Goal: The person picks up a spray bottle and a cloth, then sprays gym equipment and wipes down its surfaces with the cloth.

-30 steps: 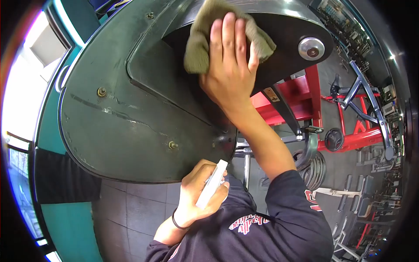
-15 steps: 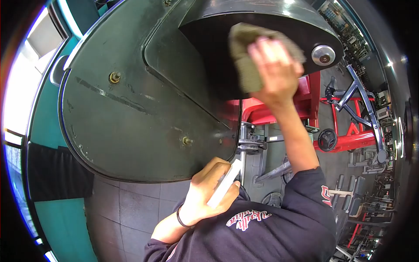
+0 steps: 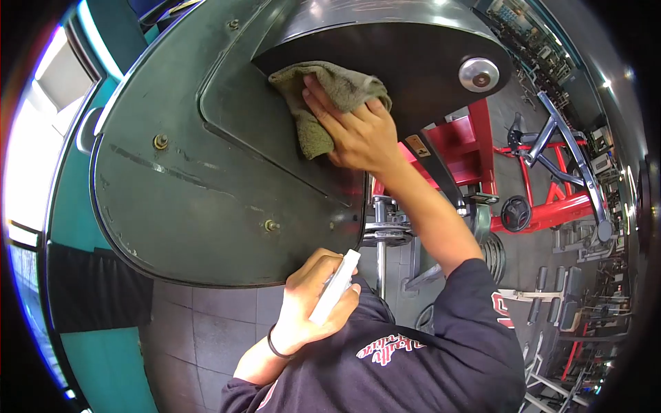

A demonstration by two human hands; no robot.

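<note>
An olive-green cloth (image 3: 313, 138) lies bunched against the dark side of a rounded black machine cover (image 3: 413, 51). My right hand (image 3: 354, 134) presses it there, fingers partly tucked into its folds. Low in the view, my left hand (image 3: 313, 296) is wrapped round what looks like a spray bottle, whose white top (image 3: 335, 288) shows above the fingers; the rest of it is hidden. That hand sits by the lower edge of a large dark panel (image 3: 200, 206), which has scuffs and several protruding bolts.
A round silver cap (image 3: 478, 74) is fixed on the cover, right of the cloth. Beyond it stand a red machine frame (image 3: 540, 219) and a stack of weight plates (image 3: 494, 258). A teal wall (image 3: 103, 358) and grey floor tiles (image 3: 224, 330) are at left.
My right hand and the cloth have moved left and slightly down across the cover, towards the panel. My left hand keeps its hold on the bottle. The whole view has shifted slightly.
</note>
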